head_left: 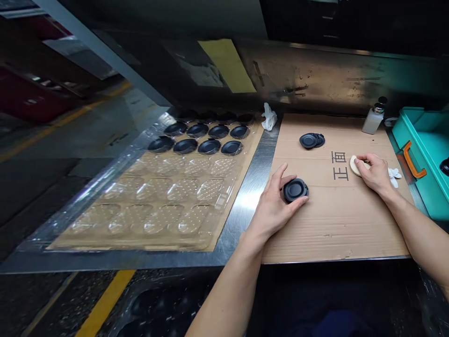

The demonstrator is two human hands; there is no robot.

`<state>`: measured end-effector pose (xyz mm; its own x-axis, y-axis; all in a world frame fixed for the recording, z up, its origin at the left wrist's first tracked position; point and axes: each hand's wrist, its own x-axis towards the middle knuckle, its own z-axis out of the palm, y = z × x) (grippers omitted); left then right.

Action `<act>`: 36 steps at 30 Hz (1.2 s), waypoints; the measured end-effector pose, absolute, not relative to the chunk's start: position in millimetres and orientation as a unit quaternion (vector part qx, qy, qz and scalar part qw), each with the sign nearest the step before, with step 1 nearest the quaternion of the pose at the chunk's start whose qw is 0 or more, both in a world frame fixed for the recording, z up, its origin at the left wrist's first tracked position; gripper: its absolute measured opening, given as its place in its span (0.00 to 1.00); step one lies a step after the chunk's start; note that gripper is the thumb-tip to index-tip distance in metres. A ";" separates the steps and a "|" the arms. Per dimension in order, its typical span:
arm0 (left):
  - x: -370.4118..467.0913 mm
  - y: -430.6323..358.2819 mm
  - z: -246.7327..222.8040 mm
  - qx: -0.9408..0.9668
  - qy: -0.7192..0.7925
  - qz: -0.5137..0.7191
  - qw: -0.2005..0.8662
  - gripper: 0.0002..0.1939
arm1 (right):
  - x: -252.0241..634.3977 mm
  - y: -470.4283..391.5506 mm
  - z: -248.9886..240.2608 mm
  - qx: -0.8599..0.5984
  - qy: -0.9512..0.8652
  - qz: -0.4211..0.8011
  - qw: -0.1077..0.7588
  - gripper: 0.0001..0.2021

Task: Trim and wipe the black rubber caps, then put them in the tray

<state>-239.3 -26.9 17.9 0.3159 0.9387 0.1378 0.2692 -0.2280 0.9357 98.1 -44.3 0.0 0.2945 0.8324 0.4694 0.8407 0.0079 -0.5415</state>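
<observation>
My left hand grips a round black plastic part by its rim, thumb on the near side and fingers on the far side, low over the cardboard sheet. On the right of the cardboard, my right hand is closed on a round cream-coloured pad, which is partly hidden by the fingers. Farther back, a pair of overlapping black parts lies on the cardboard. Dark marker characters are written between them and my right hand.
To the left, a clear plastic tray has black parts in its far rows and bare pockets nearer me. A pump bottle stands at the back right, beside a teal bin with an orange handle. White crumpled scraps lie about; a metal wall rises behind.
</observation>
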 end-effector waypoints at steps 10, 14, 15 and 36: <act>-256.4 -45.5 52.1 0.233 0.302 0.442 0.812 0.24 | 102.7 -42.5 -6.9 -0.699 -0.601 -0.014 0.388 0.13; -256.3 -49.2 48.1 0.206 0.295 0.444 0.821 0.23 | 102.3 -42.4 -7.1 -0.702 -0.598 -0.011 0.387 0.13; -255.9 -50.1 47.8 0.205 0.294 0.444 0.821 0.23 | 102.2 -42.4 -7.0 -0.703 -0.598 -0.010 0.386 0.13; -234.9 -24.1 8.1 0.773 0.468 0.312 0.293 0.31 | 93.5 -39.1 -9.7 -0.729 -0.585 0.032 0.354 0.13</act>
<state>-234.9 -24.1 8.1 0.3669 0.9068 0.2079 0.5421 -0.3900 0.7443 93.5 -39.1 -9.7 0.3135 0.8757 0.3672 0.8300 -0.0648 -0.5540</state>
